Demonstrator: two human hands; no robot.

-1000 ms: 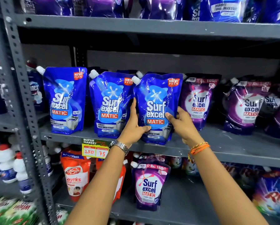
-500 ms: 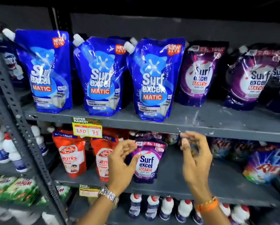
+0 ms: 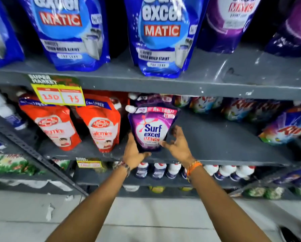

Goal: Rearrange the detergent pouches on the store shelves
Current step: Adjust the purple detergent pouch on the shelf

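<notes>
The purple pouch point(image 3: 152, 130) is stood near the front edge of the middle shelf point(image 3: 224, 142), just beside the red pouches point(image 3: 102, 126). It is cupped low down by the left hand point(image 3: 134, 152), likely so it is kept upright. The right hand point(image 3: 177, 145) is spread at its side, fingers point(image 3: 176, 131) loose. Lots of bare shelf is left open to the right.

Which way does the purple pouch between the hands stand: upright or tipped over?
Upright: the purple pouch has its white cap on top and its base on the shelf.
</notes>
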